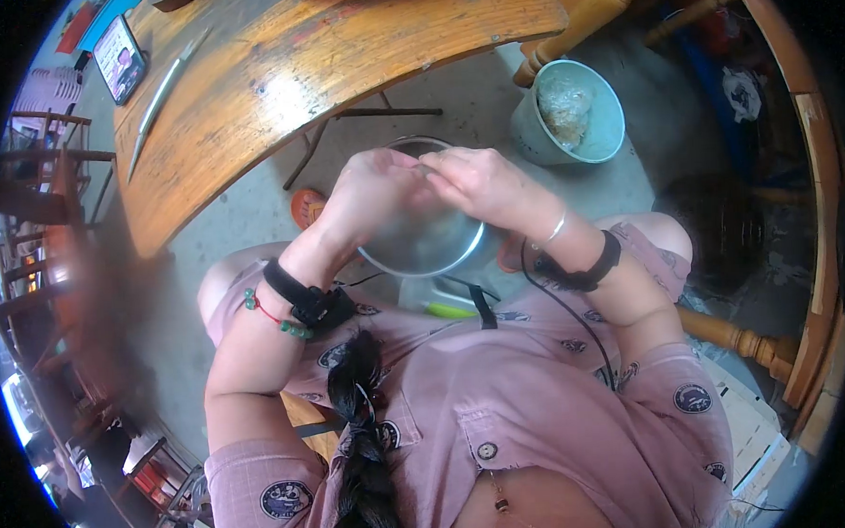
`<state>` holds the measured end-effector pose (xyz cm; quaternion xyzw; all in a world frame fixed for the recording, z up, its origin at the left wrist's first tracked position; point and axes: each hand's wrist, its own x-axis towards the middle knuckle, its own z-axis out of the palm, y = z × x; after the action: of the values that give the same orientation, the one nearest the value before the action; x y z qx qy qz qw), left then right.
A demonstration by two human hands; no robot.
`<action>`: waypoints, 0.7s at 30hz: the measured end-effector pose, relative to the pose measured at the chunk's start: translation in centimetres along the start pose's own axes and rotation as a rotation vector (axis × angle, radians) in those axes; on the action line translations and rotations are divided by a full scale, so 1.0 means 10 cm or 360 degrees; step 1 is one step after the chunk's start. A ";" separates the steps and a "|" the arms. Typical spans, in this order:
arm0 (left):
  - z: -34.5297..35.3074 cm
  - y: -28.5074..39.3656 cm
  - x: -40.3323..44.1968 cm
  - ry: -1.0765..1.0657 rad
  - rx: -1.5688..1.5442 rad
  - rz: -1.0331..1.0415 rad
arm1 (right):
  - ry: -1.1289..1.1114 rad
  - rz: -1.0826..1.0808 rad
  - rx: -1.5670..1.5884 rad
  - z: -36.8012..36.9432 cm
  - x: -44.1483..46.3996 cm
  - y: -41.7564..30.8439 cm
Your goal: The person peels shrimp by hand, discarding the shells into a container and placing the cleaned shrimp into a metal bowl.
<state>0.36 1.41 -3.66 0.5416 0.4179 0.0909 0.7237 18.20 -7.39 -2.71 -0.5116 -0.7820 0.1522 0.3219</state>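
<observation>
My left hand (pixel 375 189) and my right hand (pixel 480 180) meet over a round metal basin (pixel 427 254) between my knees. Fingers of both hands are pinched together at the tips, around something small and dark that is too blurred to name. What lies inside the basin is hazy and partly covered by my hands.
Ahead is a curved wooden table (pixel 359 43) with a phone (pixel 118 59) and a long thin pointed tool (pixel 168 98) on it. A light blue bucket (pixel 606 118) holding a plastic bag stands at the right. An orange slipper (pixel 306 208) shows on the floor.
</observation>
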 end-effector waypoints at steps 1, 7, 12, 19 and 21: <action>0.00 0.00 0.00 -0.0006 -0.0026 0.0000 | -0.0004 0.0001 -0.0019 0.01 0.00 0.00; 0.02 0.03 -0.02 0.0001 -0.0007 0.0011 | -0.0021 0.0052 -0.0070 0.05 -0.01 -0.02; 0.07 0.04 -0.05 0.0055 0.0019 0.0026 | 0.0062 0.0024 -0.0002 0.10 -0.03 -0.01; 0.09 0.08 -0.09 0.0077 0.0086 0.0051 | 0.0113 0.0013 0.0066 0.07 0.01 -0.01; 0.09 0.07 -0.10 0.0070 0.0093 0.0083 | 0.0124 0.0014 0.0058 0.08 0.01 0.02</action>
<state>0.59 0.50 -2.48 0.5712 0.4219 0.1094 0.6955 17.76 -7.20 -3.38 -0.5147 -0.7637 0.1479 0.3606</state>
